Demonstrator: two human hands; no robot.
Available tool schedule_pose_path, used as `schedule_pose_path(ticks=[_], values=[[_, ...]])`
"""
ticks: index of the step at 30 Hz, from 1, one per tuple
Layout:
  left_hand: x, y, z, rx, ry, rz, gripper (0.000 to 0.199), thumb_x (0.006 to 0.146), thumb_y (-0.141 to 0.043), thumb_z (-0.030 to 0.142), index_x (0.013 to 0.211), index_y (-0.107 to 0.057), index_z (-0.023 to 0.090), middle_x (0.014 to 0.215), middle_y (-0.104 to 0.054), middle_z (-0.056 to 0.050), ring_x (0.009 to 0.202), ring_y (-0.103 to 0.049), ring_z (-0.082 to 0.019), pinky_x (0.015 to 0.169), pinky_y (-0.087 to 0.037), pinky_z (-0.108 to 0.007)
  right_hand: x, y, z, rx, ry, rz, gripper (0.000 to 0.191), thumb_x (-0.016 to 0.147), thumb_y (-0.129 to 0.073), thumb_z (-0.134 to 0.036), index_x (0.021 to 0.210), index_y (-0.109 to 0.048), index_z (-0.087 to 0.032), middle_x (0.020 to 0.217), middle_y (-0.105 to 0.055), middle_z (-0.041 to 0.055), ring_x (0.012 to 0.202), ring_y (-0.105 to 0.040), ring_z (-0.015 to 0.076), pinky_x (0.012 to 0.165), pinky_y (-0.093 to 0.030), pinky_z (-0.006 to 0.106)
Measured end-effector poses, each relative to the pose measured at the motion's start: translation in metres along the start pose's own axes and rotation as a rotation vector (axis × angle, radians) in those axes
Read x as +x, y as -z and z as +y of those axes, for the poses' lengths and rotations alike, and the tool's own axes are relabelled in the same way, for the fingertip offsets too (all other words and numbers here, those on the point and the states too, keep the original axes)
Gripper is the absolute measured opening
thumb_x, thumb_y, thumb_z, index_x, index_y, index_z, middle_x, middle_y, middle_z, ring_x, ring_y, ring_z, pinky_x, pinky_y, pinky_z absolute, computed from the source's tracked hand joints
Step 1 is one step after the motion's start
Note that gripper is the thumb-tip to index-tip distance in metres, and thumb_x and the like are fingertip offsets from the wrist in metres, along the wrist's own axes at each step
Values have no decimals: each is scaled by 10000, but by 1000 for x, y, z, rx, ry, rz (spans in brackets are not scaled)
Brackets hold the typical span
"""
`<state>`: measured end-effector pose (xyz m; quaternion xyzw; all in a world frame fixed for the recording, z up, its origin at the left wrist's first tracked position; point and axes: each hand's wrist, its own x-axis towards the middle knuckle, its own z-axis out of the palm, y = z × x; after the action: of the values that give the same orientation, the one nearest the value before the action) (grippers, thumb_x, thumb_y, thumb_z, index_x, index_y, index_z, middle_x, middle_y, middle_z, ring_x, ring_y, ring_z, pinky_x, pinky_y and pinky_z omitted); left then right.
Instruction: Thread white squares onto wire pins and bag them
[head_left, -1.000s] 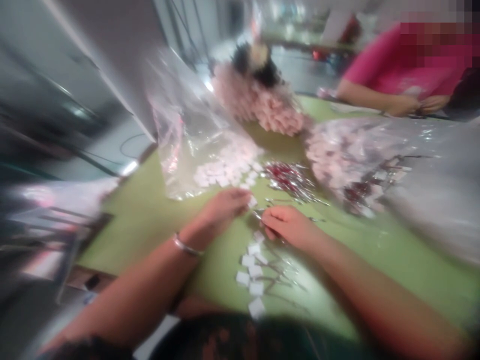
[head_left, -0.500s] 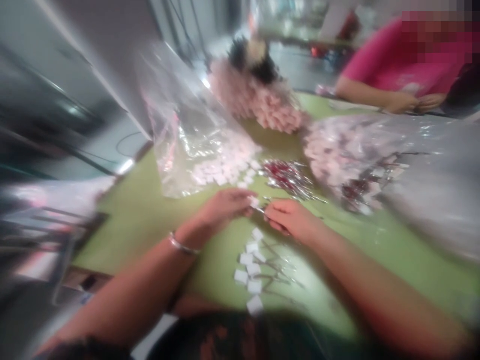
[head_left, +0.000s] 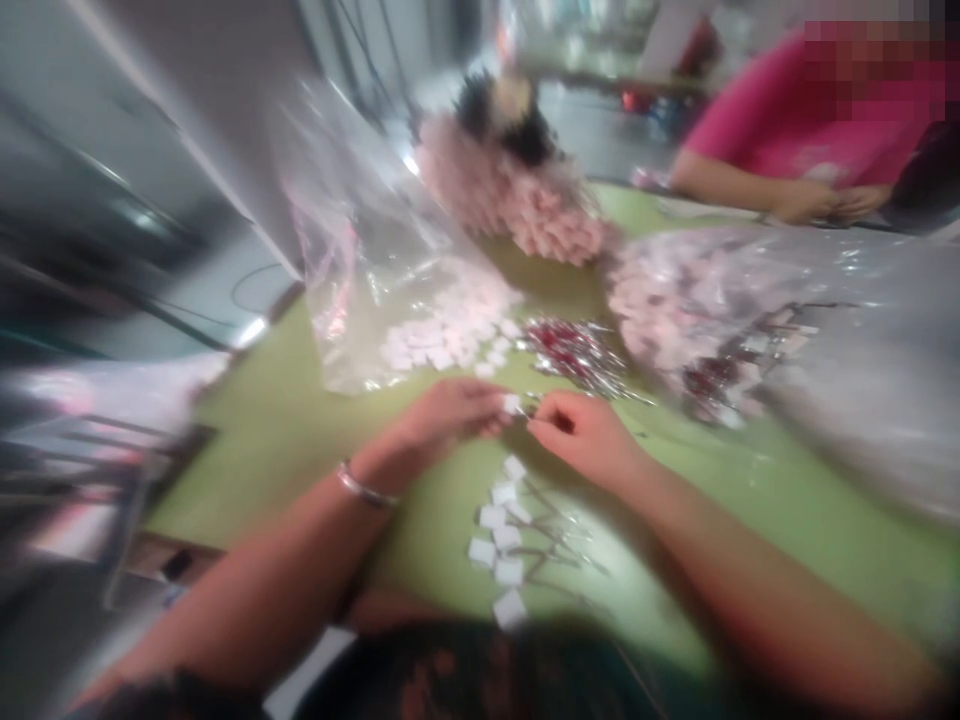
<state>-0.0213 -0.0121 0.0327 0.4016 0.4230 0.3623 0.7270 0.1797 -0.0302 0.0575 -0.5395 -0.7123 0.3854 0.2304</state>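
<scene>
My left hand (head_left: 465, 408) pinches a small white block (head_left: 512, 404) at its fingertips. Just right of it, my right hand (head_left: 576, 428) is closed in a pinch on a thin wire stem (head_left: 528, 411), whose end meets the block or lies very close to it; blur hides the exact contact. Below my hands lie several white blocks (head_left: 508, 540) with thin stems pointing right. Beyond my hands is a pile of red and silver wire stems (head_left: 574, 352), with loose white blocks (head_left: 442, 335) to its left at the mouth of a clear plastic bag (head_left: 360, 290).
A green table (head_left: 255, 420) lies beneath everything. Pink bundles (head_left: 555, 215) with a dark fuzzy piece (head_left: 480, 110) stand at the back. A large plastic bag (head_left: 862, 370) of pinkish pieces fills the right. Across the table sits a person in a pink top (head_left: 780, 130), hands together.
My right hand has shifted and turned slightly, its thumb and forefinger now forming a rounder pinch at the stem. My left hand has barely moved with the white block.
</scene>
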Motion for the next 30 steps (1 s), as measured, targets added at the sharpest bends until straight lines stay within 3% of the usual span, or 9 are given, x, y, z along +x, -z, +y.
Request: schedule_pose_path(ticks=[6,11,14,18,22,26,30], values=[[1,2,-2,39,-21,-43,192,717,-766,241,862,-730,121,686,-702,-62,536,-571,-77,533,-443,-218,-1,7,-5,146,-116,-201,197,779,-562,-305,618,-553,-192,549,-480,-49,505,-392,80,482,-288,225],[2,4,-6,22,-39,-95,222,704,-778,248,892,-716,147,677,-702,-42,531,-586,-80,516,-440,-210,2,11,3,504,-292,-407,160,791,-567,-305,676,-573,-193,459,-387,-84,410,-278,56,418,-203,219],[3,6,-11,122,-100,-114,248,729,-766,299,926,-708,161,659,-692,-34,544,-603,-91,492,-425,-200,3,8,7,625,-373,-446,151,792,-572,-305,687,-558,-196,434,-330,-100,387,-218,51,399,-157,221],[4,6,-19,340,-139,-88,285,746,-752,342,953,-699,152,642,-687,-46,536,-601,-106,490,-438,-219,1,3,-1,417,-318,-325,183,802,-550,-300,651,-540,-197,459,-402,-77,397,-309,58,398,-202,219],[5,3,-24,320,-133,-3,288,754,-740,364,939,-688,149,668,-701,-54,541,-611,-106,520,-469,-230,0,2,-7,132,-166,-135,252,798,-546,-293,569,-514,-194,517,-483,-48,456,-385,70,447,-281,219],[5,3,-24,268,-112,55,289,743,-749,351,928,-683,139,723,-723,-70,556,-621,-105,541,-488,-231,1,3,-4,-1,-96,-137,243,769,-513,-221,528,-501,-195,523,-485,-40,499,-403,85,494,-314,228],[5,1,-26,275,-78,24,287,741,-749,345,918,-685,129,660,-704,-59,539,-613,-109,533,-484,-233,1,0,1,-56,-40,-178,213,794,-498,-238,587,-522,-196,573,-496,-38,554,-421,96,534,-331,235]])
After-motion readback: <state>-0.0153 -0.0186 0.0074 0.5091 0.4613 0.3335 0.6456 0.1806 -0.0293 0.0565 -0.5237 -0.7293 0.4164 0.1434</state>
